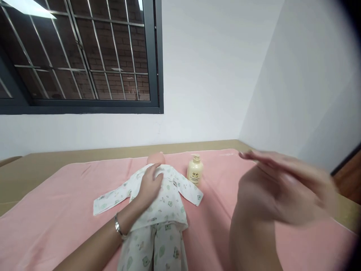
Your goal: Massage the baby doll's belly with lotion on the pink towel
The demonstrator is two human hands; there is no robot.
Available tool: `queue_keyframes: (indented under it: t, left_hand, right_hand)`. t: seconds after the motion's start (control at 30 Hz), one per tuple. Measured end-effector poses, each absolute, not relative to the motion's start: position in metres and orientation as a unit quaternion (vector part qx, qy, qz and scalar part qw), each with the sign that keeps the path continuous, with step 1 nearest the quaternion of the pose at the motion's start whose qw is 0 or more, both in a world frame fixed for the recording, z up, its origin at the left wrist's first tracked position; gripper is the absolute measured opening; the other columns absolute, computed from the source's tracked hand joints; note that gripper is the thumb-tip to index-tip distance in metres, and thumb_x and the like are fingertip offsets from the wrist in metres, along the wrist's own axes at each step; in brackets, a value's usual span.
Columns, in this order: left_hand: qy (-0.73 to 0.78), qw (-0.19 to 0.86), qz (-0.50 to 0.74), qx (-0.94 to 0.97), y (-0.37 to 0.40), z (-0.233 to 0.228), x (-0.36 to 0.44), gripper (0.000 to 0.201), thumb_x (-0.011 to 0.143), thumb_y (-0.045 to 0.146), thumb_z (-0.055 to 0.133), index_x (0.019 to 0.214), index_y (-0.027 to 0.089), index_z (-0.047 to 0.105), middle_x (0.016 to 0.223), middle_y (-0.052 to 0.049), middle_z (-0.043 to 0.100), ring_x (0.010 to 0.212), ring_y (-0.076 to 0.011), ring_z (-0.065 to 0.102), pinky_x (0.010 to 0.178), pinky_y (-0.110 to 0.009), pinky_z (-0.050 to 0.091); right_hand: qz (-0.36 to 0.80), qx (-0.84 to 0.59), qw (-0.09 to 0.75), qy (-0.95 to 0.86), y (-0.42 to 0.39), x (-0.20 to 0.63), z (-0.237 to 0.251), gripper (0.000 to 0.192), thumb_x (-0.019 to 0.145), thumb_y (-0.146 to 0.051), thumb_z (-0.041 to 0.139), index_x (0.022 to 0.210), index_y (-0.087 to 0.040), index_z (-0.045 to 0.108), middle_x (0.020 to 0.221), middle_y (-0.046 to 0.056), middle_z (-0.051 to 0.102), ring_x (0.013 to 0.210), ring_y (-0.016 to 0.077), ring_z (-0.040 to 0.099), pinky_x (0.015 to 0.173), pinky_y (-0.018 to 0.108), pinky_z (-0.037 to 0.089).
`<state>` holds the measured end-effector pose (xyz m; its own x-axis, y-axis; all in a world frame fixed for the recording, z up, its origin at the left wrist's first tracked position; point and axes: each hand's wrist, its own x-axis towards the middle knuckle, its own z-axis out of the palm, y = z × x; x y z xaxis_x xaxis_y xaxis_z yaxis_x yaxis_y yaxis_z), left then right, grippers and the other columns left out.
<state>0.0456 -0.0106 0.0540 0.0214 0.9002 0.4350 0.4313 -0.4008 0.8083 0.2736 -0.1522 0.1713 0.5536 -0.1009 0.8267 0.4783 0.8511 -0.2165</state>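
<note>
A baby doll (156, 158) lies on the pink sheet, its head toward the wall. It wears a white long-sleeved top (169, 203) and matching trousers (169, 244), both printed with small green figures. The sleeves spread out to either side. My left hand (150, 186), a silver bracelet at its wrist, rests on the chest of the top with its fingers laid out. Raised at the right, close to the camera, my right hand (282, 188) is apart from the doll. Motion smears its fingers, and I make out nothing held in it.
Just right of the doll stands a cream pump bottle (195, 171). The pink sheet (64, 210) covers much of a tan padded surface (17, 178). Behind it rises a white wall (211, 75) with a barred window (84, 56).
</note>
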Motion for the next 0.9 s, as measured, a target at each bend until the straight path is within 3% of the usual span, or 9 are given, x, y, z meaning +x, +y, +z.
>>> queue_keyframes:
  t: [0.1,0.2,0.27,0.33,0.4,0.53,0.6,0.73,0.9]
  left_hand:
    - [0.401,0.458,0.513,0.605,-0.014,0.081,0.087,0.032,0.081,0.029,0.056,0.11,0.02,0.066,0.129,-0.01,0.063,0.127,-0.025,0.054,0.112,-0.04,0.037]
    - [0.333,0.69,0.484,0.422,-0.004,0.105,0.12,0.036,0.087,0.034,0.048,0.113,0.013,0.063,0.128,-0.018,0.063,0.121,-0.0238,0.06,0.106,-0.036,0.045]
    - [0.311,0.755,0.472,0.331,0.003,0.115,0.133,0.045,0.091,0.036,0.042,0.123,0.008,0.056,0.131,-0.022,0.059,0.119,-0.0235,0.061,0.101,-0.034,0.049]
    - [0.301,0.777,0.478,0.279,0.009,0.121,0.142,0.051,0.093,0.037,0.039,0.132,0.006,0.049,0.135,-0.023,0.055,0.119,-0.0237,0.061,0.096,-0.033,0.052]
    - [0.306,0.787,0.479,0.24,0.013,0.122,0.149,0.055,0.093,0.037,0.038,0.137,0.004,0.044,0.135,-0.024,0.054,0.119,-0.0242,0.061,0.091,-0.031,0.055]
    - [0.322,0.801,0.467,0.191,0.017,0.118,0.159,0.056,0.093,0.035,0.039,0.138,0.001,0.042,0.13,-0.025,0.057,0.114,-0.0245,0.063,0.082,-0.029,0.058]
    - [0.307,0.809,0.463,0.191,0.016,0.115,0.159,0.053,0.093,0.033,0.04,0.136,0.002,0.043,0.128,-0.025,0.059,0.111,-0.0244,0.065,0.081,-0.03,0.058]
    - [0.3,0.842,0.404,0.193,0.001,0.108,0.143,0.049,0.093,0.031,0.039,0.13,0.001,0.048,0.128,-0.026,0.058,0.111,-0.0254,0.065,0.082,-0.033,0.057]
    - [0.28,0.875,0.331,0.214,-0.034,0.103,0.097,0.053,0.088,0.031,0.048,0.13,-0.001,0.048,0.133,-0.027,0.055,0.123,-0.0298,0.058,0.096,-0.037,0.052]
  right_hand:
    - [-0.069,-0.335,0.82,-0.46,-0.101,0.286,0.175,0.023,0.083,-0.016,0.049,0.084,-0.021,0.071,0.08,0.002,0.071,0.075,0.0217,0.071,0.071,0.04,0.059]
    - [0.047,-0.54,0.636,-0.55,-0.061,0.295,0.164,0.029,0.084,-0.024,0.049,0.101,-0.02,0.072,0.105,0.006,0.073,0.102,0.0242,0.067,0.091,0.039,0.052]
    - [0.1,-0.611,0.501,-0.605,-0.044,0.297,0.154,0.038,0.086,-0.024,0.045,0.115,-0.016,0.069,0.123,0.01,0.067,0.119,0.0248,0.06,0.101,0.036,0.045]
    - [0.127,-0.631,0.416,-0.642,-0.033,0.294,0.146,0.044,0.088,-0.022,0.041,0.124,-0.012,0.064,0.133,0.013,0.06,0.127,0.0233,0.053,0.104,0.032,0.04]
    - [0.122,-0.637,0.371,-0.664,-0.027,0.288,0.14,0.044,0.088,-0.019,0.039,0.125,-0.01,0.062,0.131,0.014,0.062,0.123,0.0215,0.056,0.098,0.027,0.042]
    - [0.059,-0.674,0.278,-0.682,-0.022,0.277,0.134,0.034,0.087,-0.015,0.038,0.1,-0.012,0.069,0.101,0.013,0.072,0.089,0.0201,0.066,0.07,0.024,0.043]
    - [0.021,-0.696,0.236,-0.678,-0.022,0.273,0.134,0.031,0.087,-0.015,0.038,0.089,-0.015,0.069,0.091,0.012,0.072,0.081,0.0198,0.065,0.064,0.025,0.039]
    - [0.001,-0.741,0.187,-0.645,-0.021,0.265,0.138,0.034,0.088,-0.021,0.038,0.079,-0.018,0.07,0.086,0.013,0.072,0.079,0.0217,0.066,0.064,0.027,0.039]
    - [0.024,-0.778,0.169,-0.605,-0.012,0.25,0.147,0.044,0.093,-0.034,0.032,0.09,-0.017,0.072,0.096,0.016,0.072,0.089,0.0277,0.068,0.072,0.034,0.045]
